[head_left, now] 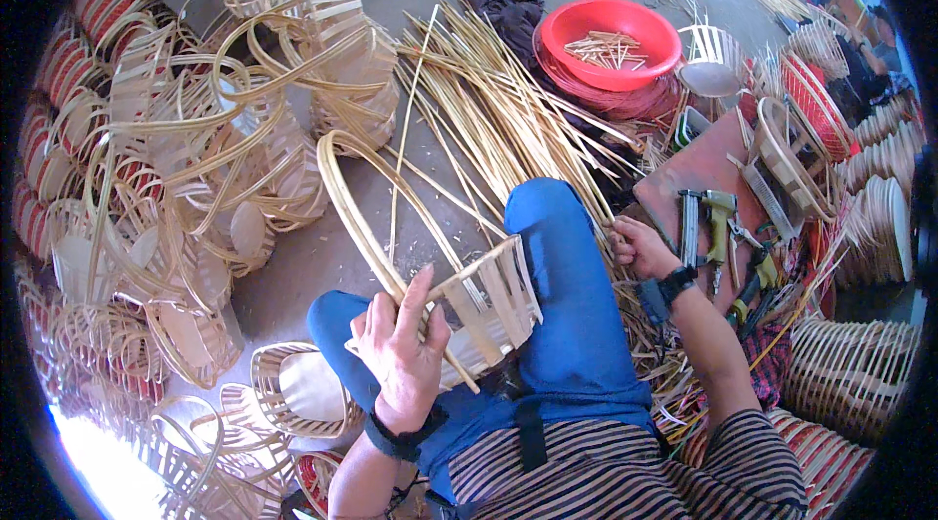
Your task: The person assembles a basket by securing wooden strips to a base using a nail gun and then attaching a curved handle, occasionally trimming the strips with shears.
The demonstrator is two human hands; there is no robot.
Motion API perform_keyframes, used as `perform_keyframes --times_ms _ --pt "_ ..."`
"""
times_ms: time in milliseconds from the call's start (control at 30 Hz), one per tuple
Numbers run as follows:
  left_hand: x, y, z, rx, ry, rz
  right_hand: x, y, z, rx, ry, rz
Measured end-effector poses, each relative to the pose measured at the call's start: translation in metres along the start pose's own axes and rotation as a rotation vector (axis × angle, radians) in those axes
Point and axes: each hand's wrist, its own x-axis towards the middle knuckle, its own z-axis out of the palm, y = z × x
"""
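My left hand (405, 349) is closed on the rim of a partly woven basket (489, 300), beside the foot of its tall looped handle (357, 212). The basket rests tilted across my lap against my right thigh, and a loose end of cane sticks out below my fingers. To the right of my knee, my right hand (640, 248) is closed, thumb and fingers pinched at the near end of a cane strip (603, 212). That strip lies along the bundle of long canes (498, 80) spread on the floor ahead.
Finished baskets (234, 100) with handles are heaped at left. A red basin (625, 46) holds short sticks. On a reddish board (674, 178) at right lie a nail gun (721, 222) and pliers (757, 281). More baskets (850, 364) crowd the right side.
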Motion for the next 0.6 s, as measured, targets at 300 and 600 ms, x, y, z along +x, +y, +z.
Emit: perform_keyframes --times_ms 300,600 --pt "0.000 -0.004 0.012 0.011 0.059 0.087 -0.122 0.003 0.140 -0.283 -0.645 0.047" --pt "0.021 -0.012 0.008 -0.462 -0.154 -0.256 -0.098 0.045 0.183 -0.879 -0.459 -0.581"
